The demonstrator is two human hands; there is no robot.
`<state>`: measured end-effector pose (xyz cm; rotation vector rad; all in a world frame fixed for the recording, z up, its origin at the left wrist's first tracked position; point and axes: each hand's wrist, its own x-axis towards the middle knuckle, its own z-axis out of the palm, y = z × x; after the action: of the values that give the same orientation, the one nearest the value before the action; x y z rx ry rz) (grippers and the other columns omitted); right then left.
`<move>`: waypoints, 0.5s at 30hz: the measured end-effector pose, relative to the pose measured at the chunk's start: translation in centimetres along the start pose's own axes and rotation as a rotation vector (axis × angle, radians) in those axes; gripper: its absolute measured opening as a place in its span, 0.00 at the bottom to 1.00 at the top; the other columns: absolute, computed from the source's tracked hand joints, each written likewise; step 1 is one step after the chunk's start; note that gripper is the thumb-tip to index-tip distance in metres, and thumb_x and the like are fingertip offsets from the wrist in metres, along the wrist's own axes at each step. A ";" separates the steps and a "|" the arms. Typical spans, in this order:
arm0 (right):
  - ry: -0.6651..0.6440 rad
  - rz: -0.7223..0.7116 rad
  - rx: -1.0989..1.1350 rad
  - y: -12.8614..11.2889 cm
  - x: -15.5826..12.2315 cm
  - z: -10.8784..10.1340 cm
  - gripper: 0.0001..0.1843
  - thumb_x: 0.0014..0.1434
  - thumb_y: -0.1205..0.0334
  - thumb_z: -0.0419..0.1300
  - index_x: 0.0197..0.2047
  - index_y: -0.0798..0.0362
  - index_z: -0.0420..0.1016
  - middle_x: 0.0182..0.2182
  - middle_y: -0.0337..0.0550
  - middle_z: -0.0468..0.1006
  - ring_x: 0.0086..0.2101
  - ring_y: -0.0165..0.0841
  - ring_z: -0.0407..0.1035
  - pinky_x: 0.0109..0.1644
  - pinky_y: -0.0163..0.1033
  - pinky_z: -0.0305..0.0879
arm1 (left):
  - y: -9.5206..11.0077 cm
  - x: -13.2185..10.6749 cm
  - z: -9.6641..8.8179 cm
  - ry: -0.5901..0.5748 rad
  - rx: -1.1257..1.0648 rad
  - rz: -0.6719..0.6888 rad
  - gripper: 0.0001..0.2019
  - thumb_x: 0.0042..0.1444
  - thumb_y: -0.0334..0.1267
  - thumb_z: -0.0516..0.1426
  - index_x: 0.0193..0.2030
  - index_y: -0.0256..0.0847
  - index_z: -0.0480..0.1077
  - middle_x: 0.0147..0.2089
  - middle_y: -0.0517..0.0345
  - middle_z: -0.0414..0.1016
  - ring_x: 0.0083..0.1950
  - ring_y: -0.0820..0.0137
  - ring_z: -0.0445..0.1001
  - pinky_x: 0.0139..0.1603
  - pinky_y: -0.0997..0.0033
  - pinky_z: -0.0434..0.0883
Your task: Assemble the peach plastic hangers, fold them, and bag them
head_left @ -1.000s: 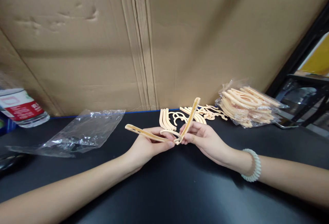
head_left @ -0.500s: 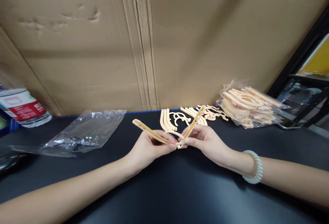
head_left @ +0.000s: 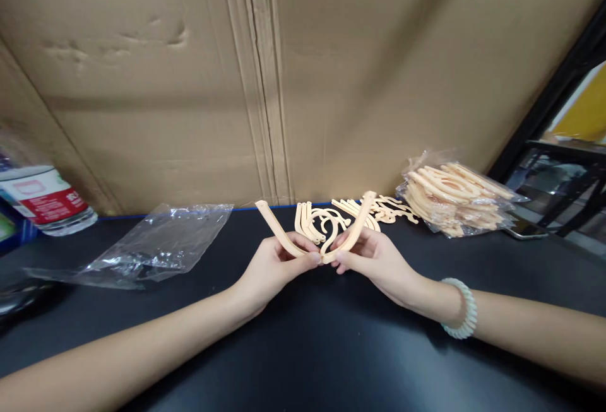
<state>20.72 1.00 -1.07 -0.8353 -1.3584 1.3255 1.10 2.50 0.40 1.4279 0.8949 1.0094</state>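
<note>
Hanger point(head_left: 326, 245) of peach plastic is held just above the black table point(head_left: 331, 349), its two arms standing in a V; left hand point(head_left: 274, 270) and right hand point(head_left: 379, 260) each pinch one arm close to the middle joint, probably for leverage; beyond lie loose hangers point(head_left: 315, 217), a bagged stack point(head_left: 454, 197), then cardboard point(head_left: 303, 84).

Loose hangers point(head_left: 379, 207) on table point(head_left: 331, 349), empty bag point(head_left: 151, 241) left, full bag point(head_left: 454, 194) right
</note>
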 end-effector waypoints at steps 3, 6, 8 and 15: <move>0.128 -0.029 0.048 0.1 0.3 -0.5 0.12 0.48 0.61 0.70 0.33 0.52 0.71 0.29 0.34 0.71 0.26 0.25 0.66 0.30 0.34 0.65 | 0.2 -0.1 0.2 0.050 -0.069 0.023 0.10 0.48 0.40 0.66 0.32 0.35 0.74 0.34 0.52 0.78 0.39 0.64 0.77 0.45 0.64 0.73; 0.283 -0.088 0.019 0.2 0.6 -1.6 0.11 0.49 0.59 0.66 0.34 0.51 0.70 0.30 0.35 0.69 0.28 0.28 0.65 0.32 0.36 0.63 | 0.0 0.1 -0.3 0.209 -0.087 0.097 0.13 0.52 0.44 0.60 0.40 0.38 0.68 0.41 0.51 0.77 0.44 0.61 0.77 0.49 0.58 0.72; 0.450 -0.183 -0.104 0.5 0.8 -2.7 0.10 0.50 0.58 0.63 0.35 0.50 0.69 0.32 0.37 0.71 0.32 0.32 0.66 0.37 0.39 0.64 | -0.4 0.3 -1.0 0.383 -0.055 0.166 0.14 0.53 0.43 0.58 0.45 0.42 0.63 0.46 0.53 0.73 0.48 0.62 0.74 0.51 0.59 0.70; 0.481 -0.415 -0.501 0.0 0.8 -3.8 0.04 0.53 0.65 0.57 0.34 0.50 0.69 0.34 0.40 0.72 0.37 0.36 0.65 0.44 0.44 0.61 | 0.1 -0.7 -1.0 0.354 0.281 0.351 0.08 0.49 0.32 0.58 0.37 0.43 0.68 0.41 0.58 0.71 0.49 0.63 0.69 0.55 0.62 0.61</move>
<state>24.16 2.77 -1.36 -1.0498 -1.3835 0.4232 -0.04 2.18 0.48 1.7122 1.0963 1.4779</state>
